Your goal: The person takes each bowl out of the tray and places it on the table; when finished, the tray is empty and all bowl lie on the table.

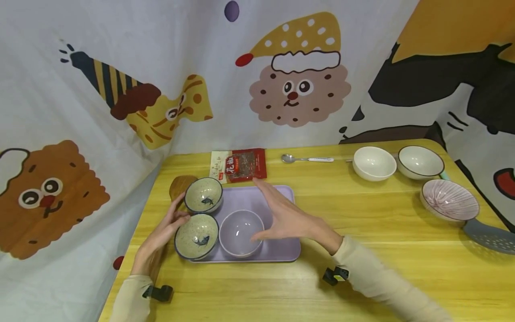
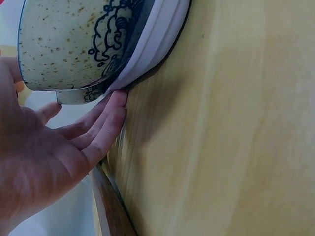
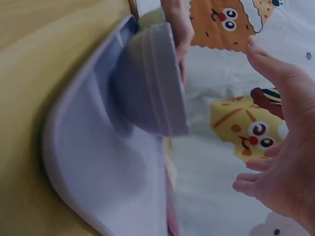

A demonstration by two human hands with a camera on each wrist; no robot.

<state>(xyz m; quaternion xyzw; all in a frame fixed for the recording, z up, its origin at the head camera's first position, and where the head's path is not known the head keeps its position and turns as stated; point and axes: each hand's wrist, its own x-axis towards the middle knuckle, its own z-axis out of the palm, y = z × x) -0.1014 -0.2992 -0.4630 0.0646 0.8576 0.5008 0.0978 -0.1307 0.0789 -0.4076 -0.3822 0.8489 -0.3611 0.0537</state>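
A lilac tray (image 1: 281, 250) carries two speckled bowls with fish drawings, a far one (image 1: 203, 195) and a near one (image 1: 196, 236), along its left side. Beside the near one sits a lilac bowl (image 1: 241, 233). My left hand (image 1: 162, 232) lies against the left side of the speckled bowls, its fingertips (image 2: 118, 101) touching the tray's edge in the left wrist view. My right hand (image 1: 283, 214) hovers over the tray's right part, thumb and fingers spread wide, holding nothing. In the right wrist view it is apart from the lilac bowl (image 3: 150, 81).
Behind the tray lie a red spice packet (image 1: 245, 164) and a spoon (image 1: 307, 159). A wooden utensil (image 1: 182, 185) is at the left. To the right stand a white bowl (image 1: 374, 163), a dark-rimmed bowl (image 1: 420, 162), a striped bowl (image 1: 449, 200) and a grey slotted utensil (image 1: 488, 235).
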